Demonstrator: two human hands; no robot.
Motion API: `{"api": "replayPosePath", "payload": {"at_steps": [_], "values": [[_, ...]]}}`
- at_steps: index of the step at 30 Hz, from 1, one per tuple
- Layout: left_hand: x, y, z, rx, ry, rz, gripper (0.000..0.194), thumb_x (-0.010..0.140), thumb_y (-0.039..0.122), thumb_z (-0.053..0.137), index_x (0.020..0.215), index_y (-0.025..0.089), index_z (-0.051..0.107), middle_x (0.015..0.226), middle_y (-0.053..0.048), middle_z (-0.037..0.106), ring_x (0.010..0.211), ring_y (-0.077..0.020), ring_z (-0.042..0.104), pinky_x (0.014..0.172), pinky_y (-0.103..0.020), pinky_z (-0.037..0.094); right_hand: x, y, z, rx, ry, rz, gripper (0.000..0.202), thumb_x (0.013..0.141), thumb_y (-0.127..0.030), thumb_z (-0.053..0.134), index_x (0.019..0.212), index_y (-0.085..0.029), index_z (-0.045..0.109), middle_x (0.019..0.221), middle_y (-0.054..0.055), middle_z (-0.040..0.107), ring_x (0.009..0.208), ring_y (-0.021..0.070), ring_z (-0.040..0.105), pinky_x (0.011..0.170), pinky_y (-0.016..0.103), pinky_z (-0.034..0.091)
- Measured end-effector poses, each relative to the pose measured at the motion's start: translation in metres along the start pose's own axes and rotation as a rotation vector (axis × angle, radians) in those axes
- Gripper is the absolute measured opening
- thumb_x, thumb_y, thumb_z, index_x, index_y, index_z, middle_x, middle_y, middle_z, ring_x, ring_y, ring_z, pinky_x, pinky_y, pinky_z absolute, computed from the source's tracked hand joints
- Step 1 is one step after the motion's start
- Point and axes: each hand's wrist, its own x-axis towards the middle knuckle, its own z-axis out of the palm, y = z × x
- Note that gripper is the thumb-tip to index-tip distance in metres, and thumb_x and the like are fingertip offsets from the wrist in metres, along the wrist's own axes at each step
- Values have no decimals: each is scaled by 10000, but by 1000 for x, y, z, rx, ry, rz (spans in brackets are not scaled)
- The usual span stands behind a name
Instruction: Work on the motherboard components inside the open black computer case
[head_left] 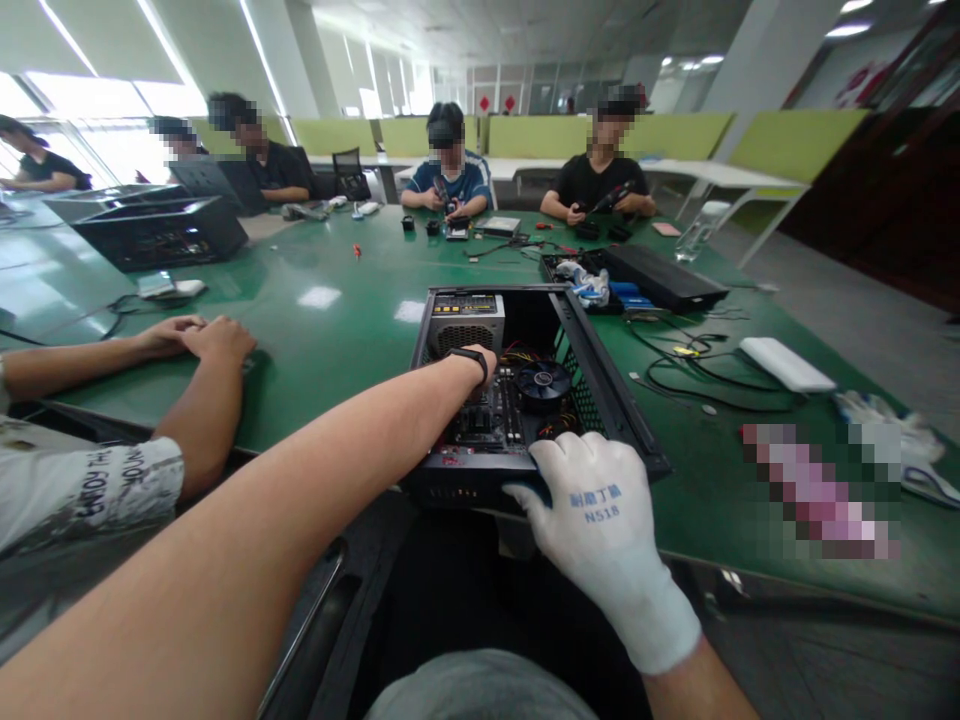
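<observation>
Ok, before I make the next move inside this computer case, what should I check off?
1. Case opening: ok, the upper side of the computer case is open and the fan is in view.
2. Right hand on the case: ok, it grips the near edge.
3. Gloves on both hands: not ok, the right is gloved, but what shows of the left hand is bare.
4. Left fingertips' contact: cannot tell, they are hidden inside the case.
5. Case fully supported: cannot tell, its near end lies at the edge of the table.
6. Loose cables apart from the case: ok, they lie to its right.
</observation>
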Motion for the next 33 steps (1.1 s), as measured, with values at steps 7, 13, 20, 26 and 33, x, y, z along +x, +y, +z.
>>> {"api": "replayPosePath", "payload": {"at_steps": [7,13,20,26,33], "values": [[-2,1,-3,-15,-7,-9,700,476,302,890,1132,125,723,1094,-177,723,1020,-314,680,871,-346,554,0,0,1,1,4,3,265,825,-501,616,857,-241,572,813,49,567,787,239,461,674,359,178],[-7,3,-6,-62,-8,-14,588,514,293,878,1056,105,748,1051,-193,730,994,-320,690,877,-367,553,0,0,2,-5,10,-1,263,819,-495,624,847,-240,565,799,50,561,775,239,460,666,361,170],[-7,3,-5,-6,-16,-21,590,552,333,856,1091,123,742,1076,-181,727,1019,-310,682,895,-357,546,1,0,2,-8,9,-1,262,824,-500,616,851,-246,556,806,51,562,781,246,463,667,367,172],[-4,3,-3,19,-13,3,699,502,311,878,1146,95,714,1093,-192,722,998,-312,687,870,-357,558,0,0,2,-7,7,-1,261,820,-503,621,844,-252,553,804,50,562,783,256,463,667,368,173],[-8,6,-6,32,-41,11,667,520,385,860,1106,93,733,1080,-184,726,1029,-313,673,917,-371,534,1,0,1,-2,13,-2,257,815,-493,628,855,-248,564,803,48,563,782,250,460,671,368,177]]}}
